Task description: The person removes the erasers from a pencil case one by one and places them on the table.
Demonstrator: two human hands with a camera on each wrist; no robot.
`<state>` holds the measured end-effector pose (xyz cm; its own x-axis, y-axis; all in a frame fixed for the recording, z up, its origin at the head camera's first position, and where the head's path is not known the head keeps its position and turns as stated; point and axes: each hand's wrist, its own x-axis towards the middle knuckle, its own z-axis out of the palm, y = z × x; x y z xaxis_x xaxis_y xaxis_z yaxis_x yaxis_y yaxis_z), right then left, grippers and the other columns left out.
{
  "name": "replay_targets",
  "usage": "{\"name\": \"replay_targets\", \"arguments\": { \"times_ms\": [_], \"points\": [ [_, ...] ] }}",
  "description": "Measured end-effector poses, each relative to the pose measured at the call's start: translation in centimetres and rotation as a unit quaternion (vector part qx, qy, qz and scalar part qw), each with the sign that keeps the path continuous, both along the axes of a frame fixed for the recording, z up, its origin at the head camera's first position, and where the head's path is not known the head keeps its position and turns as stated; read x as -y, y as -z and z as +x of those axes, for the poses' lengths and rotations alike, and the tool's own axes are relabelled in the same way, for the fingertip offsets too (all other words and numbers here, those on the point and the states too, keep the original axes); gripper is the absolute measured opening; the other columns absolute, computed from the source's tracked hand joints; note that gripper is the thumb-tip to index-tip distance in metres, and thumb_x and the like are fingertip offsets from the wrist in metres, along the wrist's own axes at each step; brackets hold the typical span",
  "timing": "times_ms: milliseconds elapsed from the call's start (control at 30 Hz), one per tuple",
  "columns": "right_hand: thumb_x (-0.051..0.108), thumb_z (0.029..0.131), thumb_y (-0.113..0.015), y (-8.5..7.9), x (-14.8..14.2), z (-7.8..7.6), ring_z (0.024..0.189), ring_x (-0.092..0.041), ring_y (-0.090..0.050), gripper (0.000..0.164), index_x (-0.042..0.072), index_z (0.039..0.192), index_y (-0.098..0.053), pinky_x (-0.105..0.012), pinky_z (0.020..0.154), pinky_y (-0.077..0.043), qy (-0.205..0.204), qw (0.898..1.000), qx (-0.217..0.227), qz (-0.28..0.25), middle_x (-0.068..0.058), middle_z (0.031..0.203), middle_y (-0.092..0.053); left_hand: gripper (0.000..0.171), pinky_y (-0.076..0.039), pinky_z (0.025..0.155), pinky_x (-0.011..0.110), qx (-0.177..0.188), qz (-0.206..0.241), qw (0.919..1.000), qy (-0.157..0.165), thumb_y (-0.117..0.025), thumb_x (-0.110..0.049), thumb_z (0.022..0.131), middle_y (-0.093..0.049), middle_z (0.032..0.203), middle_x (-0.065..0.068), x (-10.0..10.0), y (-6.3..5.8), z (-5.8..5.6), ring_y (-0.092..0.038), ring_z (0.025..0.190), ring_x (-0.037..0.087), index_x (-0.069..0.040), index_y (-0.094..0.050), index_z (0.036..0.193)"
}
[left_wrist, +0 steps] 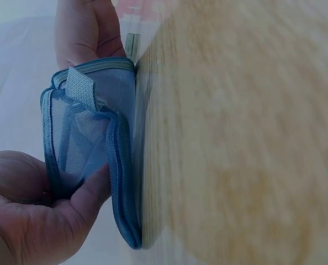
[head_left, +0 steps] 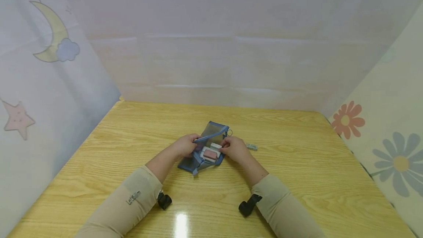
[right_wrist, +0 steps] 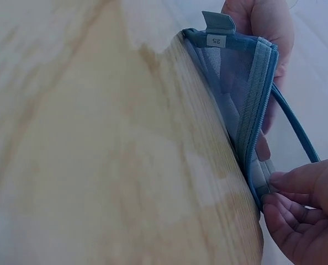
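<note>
A blue mesh zip pouch (head_left: 214, 129) lies on the table with its zipped mouth spread wide. My left hand (head_left: 185, 145) grips its left side; in the left wrist view the thumb presses into the mesh. Inside the mouth sit a pink block (head_left: 210, 154) and whitish blocks, eraser-like in shape. At the pouch's right edge my right hand (head_left: 235, 148) pinches a pale eraser-like block (head_left: 216, 146) between thumb and fingers. The right wrist view shows those fingertips (right_wrist: 277, 179) at the whitish block, close to the zip edge. My right palm is hidden from the head camera.
Another small pale, greenish block (head_left: 252, 146) lies on the wooden table (head_left: 132, 127) just right of my right hand. A ring (head_left: 230, 133) hangs at the pouch's zip end. Printed cloth walls stand around the table's back and sides.
</note>
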<state>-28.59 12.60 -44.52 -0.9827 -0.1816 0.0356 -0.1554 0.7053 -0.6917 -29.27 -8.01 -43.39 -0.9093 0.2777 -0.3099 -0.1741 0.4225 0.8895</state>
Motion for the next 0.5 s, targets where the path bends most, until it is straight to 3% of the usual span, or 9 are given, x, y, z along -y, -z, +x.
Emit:
{"name": "replay_targets", "arguments": {
  "times_ms": [500],
  "points": [
    [0.001, 0.081, -0.065, -0.46, -0.61, 0.0, 0.067, -0.017, -0.062, 0.006, 0.001, 0.088, -0.065, -0.028, 0.061, -0.053, 0.015, 0.988, 0.082, -0.127, -0.007, 0.076, -0.064, 0.038, -0.051, 0.073, 0.036, 0.002, 0.015, 0.9999, -0.002, -0.033, 0.004, 0.094, -0.056, 0.119, 0.012, 0.04, -0.11, 0.21, -0.052, 0.113, 0.024, -0.008, -0.05, 0.126]
  ]
}}
